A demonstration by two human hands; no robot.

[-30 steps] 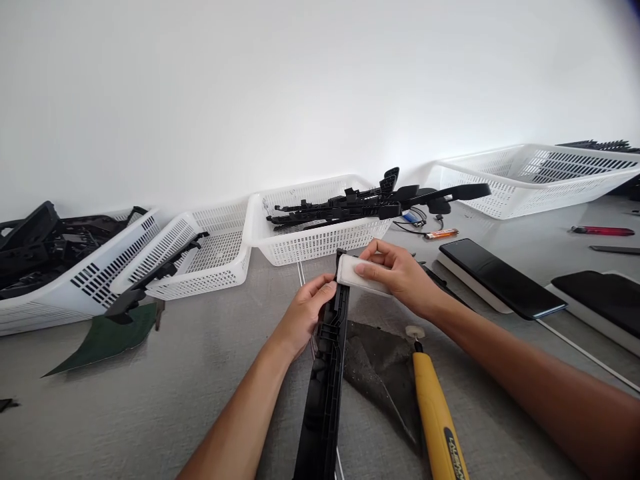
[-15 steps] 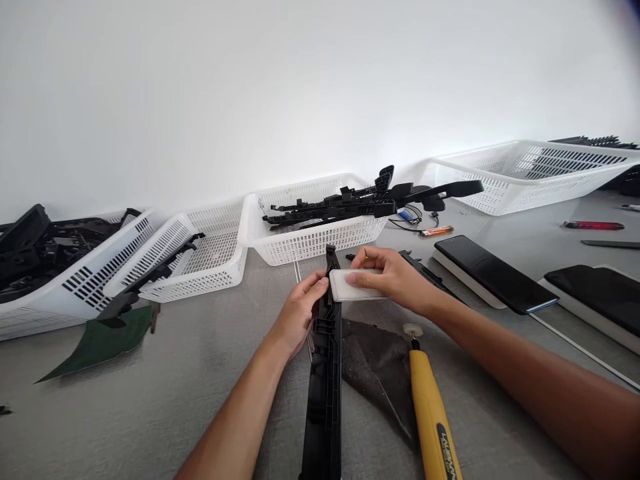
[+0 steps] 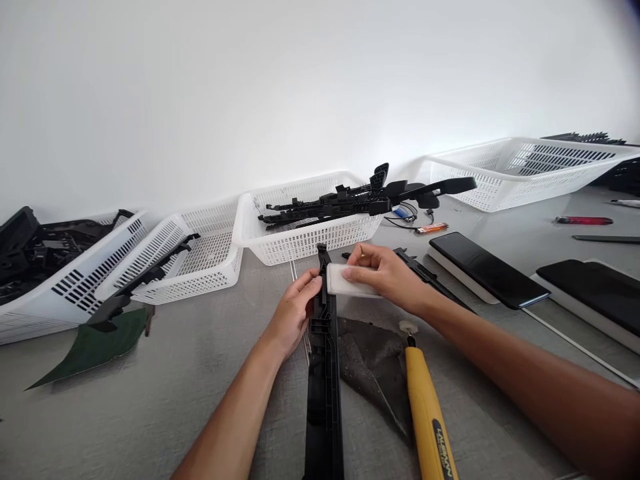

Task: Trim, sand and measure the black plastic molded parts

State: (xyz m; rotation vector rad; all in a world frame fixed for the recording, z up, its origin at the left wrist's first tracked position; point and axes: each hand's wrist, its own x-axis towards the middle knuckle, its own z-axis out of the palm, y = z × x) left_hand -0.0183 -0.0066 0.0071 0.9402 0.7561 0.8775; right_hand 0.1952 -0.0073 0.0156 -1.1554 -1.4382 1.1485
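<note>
Head view looks down on a grey table point(image 3: 175, 373) whose far edge, against a white wall, carries a row of white slotted baskets; the middle basket point(image 3: 300, 248) holds a pile of black plastic pieces. A long black plastic part point(image 3: 324, 393) lies on the table and runs from the near edge straight away from the person, ending just short of that basket. A dark abrasive sheet point(image 3: 373, 357) lies right of the part, with a yellow rotary tool point(image 3: 427, 417) resting on its right side. Two dark phones point(image 3: 487, 270) lie further right. The left hand point(image 3: 293, 313) is curled around the part's far end from the left, steadying it. The right hand point(image 3: 387, 277) pinches a small white block point(image 3: 343, 283) between thumb and fingers and presses its left end against the part's top edge, just beside the left fingertips.
</note>
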